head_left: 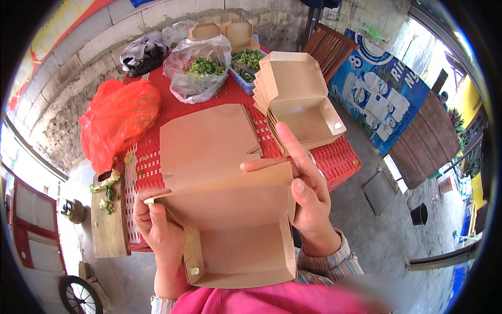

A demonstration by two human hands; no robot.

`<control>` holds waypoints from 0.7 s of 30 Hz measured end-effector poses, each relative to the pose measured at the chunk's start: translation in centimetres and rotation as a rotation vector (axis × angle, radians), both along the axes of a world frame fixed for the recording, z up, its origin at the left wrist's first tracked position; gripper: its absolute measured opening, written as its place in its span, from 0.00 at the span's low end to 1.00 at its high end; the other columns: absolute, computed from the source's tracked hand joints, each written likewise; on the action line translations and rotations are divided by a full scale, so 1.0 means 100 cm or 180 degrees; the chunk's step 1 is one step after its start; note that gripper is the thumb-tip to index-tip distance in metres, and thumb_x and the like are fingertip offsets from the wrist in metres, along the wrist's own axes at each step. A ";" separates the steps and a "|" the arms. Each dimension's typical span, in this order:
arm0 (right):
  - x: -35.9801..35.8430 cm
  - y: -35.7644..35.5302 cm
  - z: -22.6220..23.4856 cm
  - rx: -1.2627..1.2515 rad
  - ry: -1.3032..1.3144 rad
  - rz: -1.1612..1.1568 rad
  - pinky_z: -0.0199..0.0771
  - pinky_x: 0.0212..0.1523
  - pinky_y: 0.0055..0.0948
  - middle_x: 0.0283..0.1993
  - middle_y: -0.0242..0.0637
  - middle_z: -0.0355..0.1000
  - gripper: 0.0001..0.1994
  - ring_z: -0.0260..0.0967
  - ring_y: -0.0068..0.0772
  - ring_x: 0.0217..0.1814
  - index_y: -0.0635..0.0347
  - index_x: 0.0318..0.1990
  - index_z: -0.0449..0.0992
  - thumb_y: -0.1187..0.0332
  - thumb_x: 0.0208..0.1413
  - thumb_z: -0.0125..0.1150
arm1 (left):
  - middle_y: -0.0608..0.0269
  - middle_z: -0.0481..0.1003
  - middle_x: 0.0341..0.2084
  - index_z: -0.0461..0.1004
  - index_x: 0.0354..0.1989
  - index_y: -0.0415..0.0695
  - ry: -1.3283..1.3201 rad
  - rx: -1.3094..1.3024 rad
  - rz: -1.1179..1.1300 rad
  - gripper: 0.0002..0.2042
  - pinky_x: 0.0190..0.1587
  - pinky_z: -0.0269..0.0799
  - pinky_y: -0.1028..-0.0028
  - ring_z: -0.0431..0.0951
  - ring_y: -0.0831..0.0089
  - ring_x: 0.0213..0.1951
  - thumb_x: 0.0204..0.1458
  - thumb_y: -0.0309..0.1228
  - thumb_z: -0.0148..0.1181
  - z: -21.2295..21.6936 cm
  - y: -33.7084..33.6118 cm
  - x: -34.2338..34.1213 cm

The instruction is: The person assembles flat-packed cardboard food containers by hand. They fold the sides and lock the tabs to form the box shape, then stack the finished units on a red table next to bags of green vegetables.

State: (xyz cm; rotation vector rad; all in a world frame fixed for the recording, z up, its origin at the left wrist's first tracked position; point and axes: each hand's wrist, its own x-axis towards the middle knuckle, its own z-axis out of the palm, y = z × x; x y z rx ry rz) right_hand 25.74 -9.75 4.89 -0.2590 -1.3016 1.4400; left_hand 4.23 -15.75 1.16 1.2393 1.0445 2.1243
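A brown cardboard food box (240,251) is in front of me, partly folded up, with side walls standing and its lid panel tilted away. My left hand (159,225) pinches the lid's left corner between thumb and fingers. My right hand (311,201) is at the lid's right corner, thumb on the near side. Its index finger points up and another finger stretches left along the lid's far edge. Beyond the box lies a stack of flat cardboard blanks (206,136). Farther right stand several folded boxes (298,78), nested in one another with lids up.
A red woven-pattern table (342,162) carries a red plastic bag (123,118), a clear bag of chopped greens (201,68) and a blue basket (243,82) of greens. A wooden cutting board (110,230) with vegetable scraps is at left. A blue banner (371,94) hangs at right.
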 end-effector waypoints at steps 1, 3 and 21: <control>0.001 0.000 0.001 -0.0136 -0.0004 0.0111 0.70 0.59 0.35 0.57 0.56 0.71 0.38 0.73 0.40 0.57 0.70 0.70 0.51 0.52 0.62 0.54 | 0.70 0.72 0.23 0.72 0.38 0.38 -0.0106 -0.0020 0.0070 0.21 0.28 0.59 0.84 0.68 0.85 0.25 0.58 0.47 0.61 0.000 0.002 0.001; 0.006 -0.001 0.002 -0.0421 -0.0014 0.0331 0.70 0.61 0.37 0.59 0.60 0.69 0.38 0.72 0.44 0.59 0.71 0.69 0.54 0.54 0.59 0.60 | 0.71 0.71 0.22 0.72 0.37 0.38 -0.0110 -0.0031 0.0123 0.21 0.25 0.57 0.84 0.66 0.87 0.23 0.58 0.47 0.61 -0.003 0.003 0.000; 0.015 -0.007 0.005 -0.0241 -0.0281 0.0140 0.70 0.56 0.26 0.55 0.46 0.74 0.19 0.72 0.27 0.54 0.66 0.59 0.70 0.78 0.60 0.59 | 0.74 0.66 0.19 0.69 0.32 0.41 -0.0128 -0.0072 0.0324 0.16 0.27 0.56 0.83 0.63 0.87 0.23 0.60 0.42 0.59 0.006 0.000 0.013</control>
